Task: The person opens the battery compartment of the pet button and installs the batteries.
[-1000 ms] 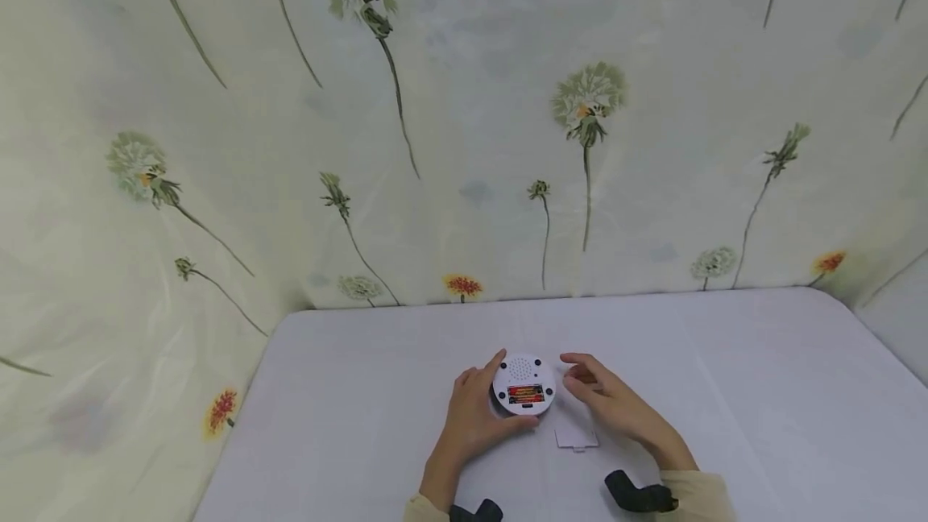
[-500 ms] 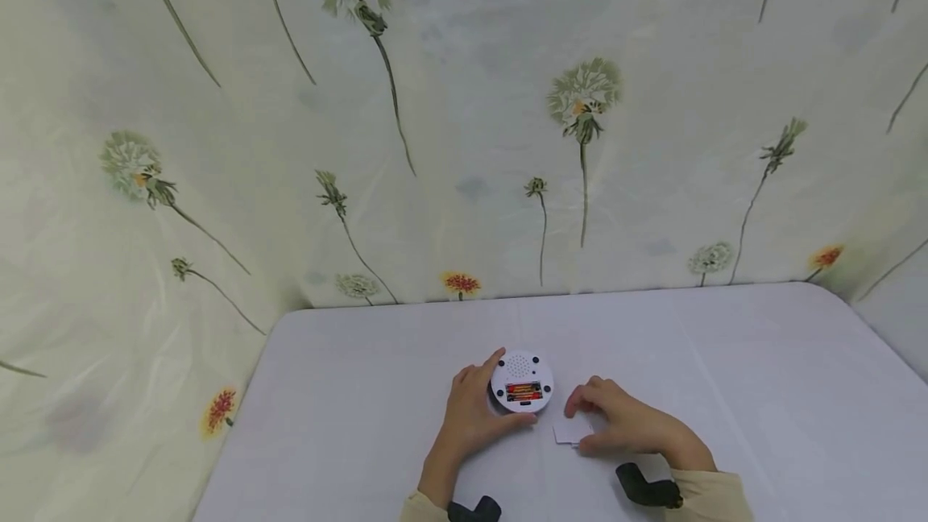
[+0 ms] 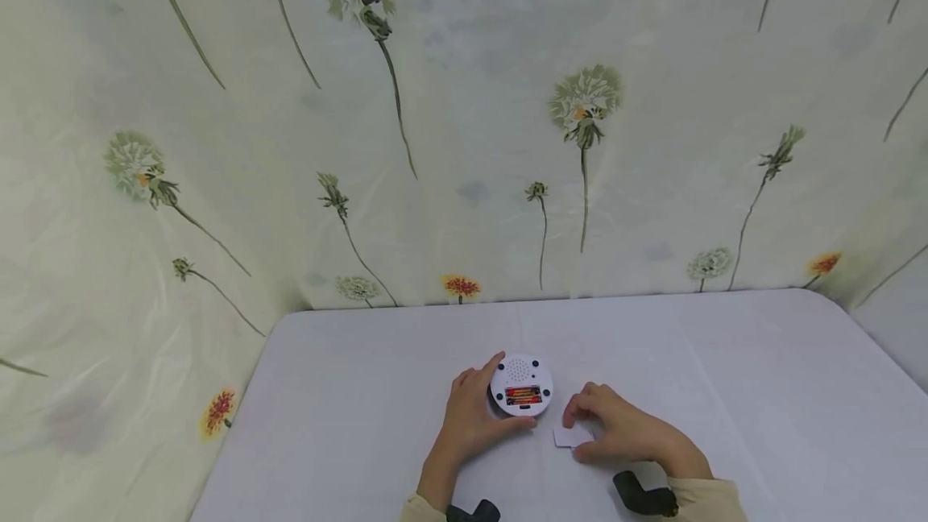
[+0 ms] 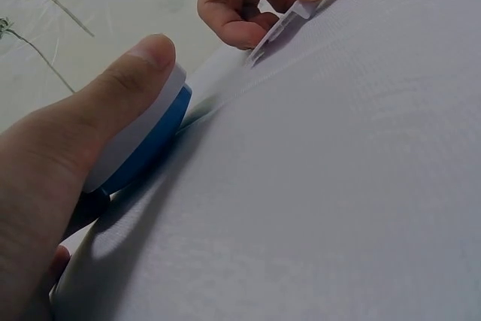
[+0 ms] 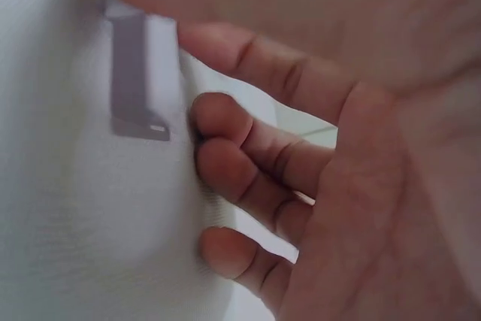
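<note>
A round white device [image 3: 518,370] lies with its underside up, showing speaker holes, dark feet and a battery compartment with red and orange batteries [image 3: 524,395] in it. My left hand [image 3: 474,409] holds it from the left, thumb at the near edge and fingers at the far edge. In the left wrist view the device's blue lower part [image 4: 154,140] shows beneath the thumb. To its right, my right hand [image 3: 627,431] pinches a small white battery cover [image 3: 571,437] between thumb and index finger. The cover [image 4: 282,28] looks tilted, with one end close to the cloth.
A white cloth [image 3: 348,425] covers the table. Behind it hangs a curtain with printed dandelions [image 3: 464,103]. A black strap part [image 3: 641,496] sits by the right wrist, and another black part [image 3: 474,511] by the left.
My right hand has come down and toward me from beside the device and now pinches the battery cover on the table. The left hand keeps its hold on the device.
</note>
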Available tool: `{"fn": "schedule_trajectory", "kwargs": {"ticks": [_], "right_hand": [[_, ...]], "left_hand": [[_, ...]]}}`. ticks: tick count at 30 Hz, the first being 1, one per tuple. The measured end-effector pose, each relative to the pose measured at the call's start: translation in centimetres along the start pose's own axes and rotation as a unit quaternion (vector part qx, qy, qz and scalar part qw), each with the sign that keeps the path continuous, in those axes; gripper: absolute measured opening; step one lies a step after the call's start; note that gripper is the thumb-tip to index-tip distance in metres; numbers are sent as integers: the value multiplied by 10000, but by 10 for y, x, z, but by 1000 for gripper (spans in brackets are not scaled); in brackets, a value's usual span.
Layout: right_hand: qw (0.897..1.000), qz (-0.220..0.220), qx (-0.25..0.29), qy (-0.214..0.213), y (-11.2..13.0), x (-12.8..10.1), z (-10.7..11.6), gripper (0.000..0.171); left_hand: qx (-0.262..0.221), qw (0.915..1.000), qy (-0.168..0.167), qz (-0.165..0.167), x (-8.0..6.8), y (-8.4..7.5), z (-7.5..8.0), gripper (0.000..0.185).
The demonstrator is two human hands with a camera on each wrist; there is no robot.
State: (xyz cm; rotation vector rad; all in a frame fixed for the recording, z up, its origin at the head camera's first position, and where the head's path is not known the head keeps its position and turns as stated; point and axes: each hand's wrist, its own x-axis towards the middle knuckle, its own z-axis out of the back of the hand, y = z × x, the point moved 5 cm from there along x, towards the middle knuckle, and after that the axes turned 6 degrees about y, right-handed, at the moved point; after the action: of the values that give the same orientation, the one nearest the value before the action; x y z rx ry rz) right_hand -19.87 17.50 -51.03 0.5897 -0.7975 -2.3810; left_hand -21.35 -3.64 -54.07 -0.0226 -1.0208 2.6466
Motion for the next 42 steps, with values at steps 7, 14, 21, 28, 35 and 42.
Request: {"fn": "schedule_trajectory", "kwargs": {"ticks": [7,14,21,28,35,42], "right_hand": [[9985,374,39,-407,-1,-1,1,27],[9981,161,265,-535,-5,-1,7,27],[9947,150,125,-1011,-2,-3,15,29],[9842,545,-79,-1682,8,0,20,31],[9763,712,-220,-2031,13,0,22,34],[9651,1126,-434,-2322,18,4,20,38]], "left_hand": [[29,10000,-31,-22,0,1,1,102],[62,10000,-38,-58,0,0,0,102],[73,9998,-105,-141,1,0,0,102],[71,9999,-76,-115,1,2,-1,102],[126,9997,-85,-173,1,0,0,103],[189,9997,-33,-156,0,0,1,104]]}}
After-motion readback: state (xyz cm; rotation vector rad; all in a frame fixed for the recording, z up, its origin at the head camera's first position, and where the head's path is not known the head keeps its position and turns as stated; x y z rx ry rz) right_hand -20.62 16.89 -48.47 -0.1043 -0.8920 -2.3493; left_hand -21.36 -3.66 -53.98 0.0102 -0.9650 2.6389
